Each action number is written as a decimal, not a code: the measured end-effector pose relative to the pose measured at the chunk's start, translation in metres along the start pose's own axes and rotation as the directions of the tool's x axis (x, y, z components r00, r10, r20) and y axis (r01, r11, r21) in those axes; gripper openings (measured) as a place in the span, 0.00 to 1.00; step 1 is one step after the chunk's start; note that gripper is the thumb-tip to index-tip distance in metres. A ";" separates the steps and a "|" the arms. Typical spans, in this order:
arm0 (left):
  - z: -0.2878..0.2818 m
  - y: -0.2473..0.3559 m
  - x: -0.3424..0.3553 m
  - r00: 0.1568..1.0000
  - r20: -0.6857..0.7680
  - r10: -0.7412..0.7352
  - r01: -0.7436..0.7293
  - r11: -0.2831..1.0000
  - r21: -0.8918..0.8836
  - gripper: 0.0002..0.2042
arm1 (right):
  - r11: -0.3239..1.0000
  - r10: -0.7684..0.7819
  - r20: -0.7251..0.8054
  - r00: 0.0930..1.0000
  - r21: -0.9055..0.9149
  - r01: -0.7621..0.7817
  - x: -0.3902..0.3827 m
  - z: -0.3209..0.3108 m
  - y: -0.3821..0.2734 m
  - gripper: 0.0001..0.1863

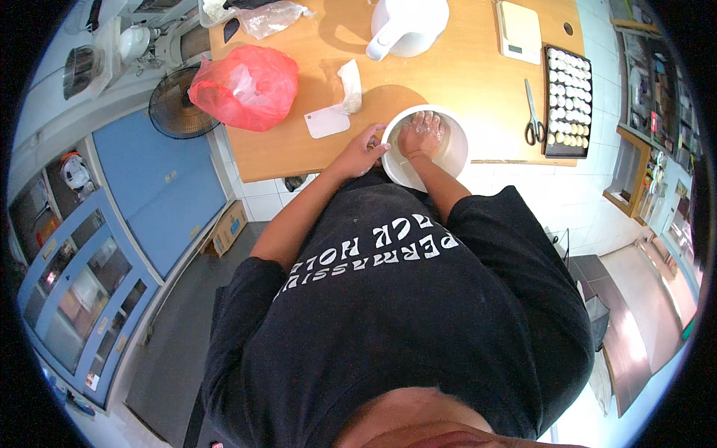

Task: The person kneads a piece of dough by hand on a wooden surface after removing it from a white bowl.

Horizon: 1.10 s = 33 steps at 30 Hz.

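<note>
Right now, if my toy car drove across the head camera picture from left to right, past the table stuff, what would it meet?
Black fan → red plastic bag → flat pinkish card → left hand → white bowl with the right hand inside → scissors → dark tray of small pale pieces.

- We've got a smooth plastic bowl point(458, 145)
- our table point(482, 93) looks like wood, slightly glossy
- crinkly, thin plastic bag point(254, 86)
- our T-shirt point(448, 321): matt cloth

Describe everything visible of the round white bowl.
The round, white, plastic-looking bowl is deep-walled, its open mouth facing the camera. It's at the near edge of the light-brown wooden table. The left hand touches its left rim; the right hand, smeared white, reaches inside. Its contents are unclear.
</note>
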State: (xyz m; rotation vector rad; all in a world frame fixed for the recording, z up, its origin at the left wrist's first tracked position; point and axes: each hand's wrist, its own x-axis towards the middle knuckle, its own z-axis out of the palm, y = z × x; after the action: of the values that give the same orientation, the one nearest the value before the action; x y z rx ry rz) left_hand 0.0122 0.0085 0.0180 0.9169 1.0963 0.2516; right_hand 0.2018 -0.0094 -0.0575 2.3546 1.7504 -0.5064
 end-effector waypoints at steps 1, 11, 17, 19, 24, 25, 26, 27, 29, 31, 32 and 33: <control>-0.002 0.000 -0.001 1.000 0.021 -0.003 0.003 1.000 -0.011 0.28 | 1.000 -0.002 0.028 1.000 -0.010 0.003 0.000 -0.004 -0.003 0.31; -0.011 0.005 0.001 0.994 0.107 -0.014 0.010 0.999 0.036 0.30 | 0.999 -0.007 0.041 0.999 -0.032 0.009 0.000 -0.005 -0.013 0.30; -0.007 -0.009 -0.002 0.995 -0.009 0.101 -0.099 0.988 0.118 0.27 | 1.000 -0.015 0.053 0.999 0.022 0.014 -0.002 0.000 -0.013 0.31; 0.001 -0.005 -0.003 0.988 -0.029 0.154 -0.151 0.984 0.090 0.27 | 0.989 0.010 0.018 1.000 0.146 -0.013 -0.005 0.002 -0.004 0.33; -0.004 -0.019 0.006 0.979 -0.037 0.200 -0.192 0.970 0.149 0.30 | 0.897 0.090 0.182 0.979 0.412 -0.159 0.010 -0.026 -0.001 0.34; -0.004 -0.018 0.005 0.984 -0.056 0.170 -0.158 0.973 0.170 0.30 | 0.954 -0.047 0.213 0.976 0.300 -0.020 0.007 -0.031 0.007 0.36; -0.004 -0.017 0.003 0.987 -0.076 0.140 -0.123 0.974 0.191 0.30 | 0.974 -0.174 0.260 0.950 0.186 0.128 0.002 -0.037 0.015 0.38; -0.005 -0.016 0.003 0.985 -0.077 0.154 -0.136 0.971 0.198 0.30 | 0.973 -0.177 0.245 0.953 0.187 0.132 -0.004 -0.051 0.020 0.38; -0.008 -0.022 0.003 0.980 -0.038 0.194 -0.182 0.960 0.212 0.31 | 0.875 -0.428 0.419 0.800 -0.027 0.483 -0.021 -0.080 0.026 0.36; -0.005 -0.031 0.008 0.975 -0.049 0.217 -0.202 0.956 0.213 0.31 | 0.863 -0.460 0.351 0.816 -0.041 0.504 -0.029 -0.076 0.031 0.35; -0.006 -0.035 0.010 0.972 -0.065 0.227 -0.209 0.956 0.207 0.31 | 0.846 -0.496 0.293 0.818 -0.051 0.531 -0.031 -0.072 0.031 0.35; -0.005 -0.031 0.012 0.969 -0.057 0.240 -0.223 0.952 0.212 0.31 | 0.850 -0.490 0.281 0.825 -0.058 0.524 -0.031 -0.056 0.037 0.35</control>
State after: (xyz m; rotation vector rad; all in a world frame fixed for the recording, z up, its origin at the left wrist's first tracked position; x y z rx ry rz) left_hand 0.0058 -0.0010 -0.0138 1.2316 1.1043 0.3776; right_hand 0.2383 -0.0294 0.0036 1.6221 2.1950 -0.7023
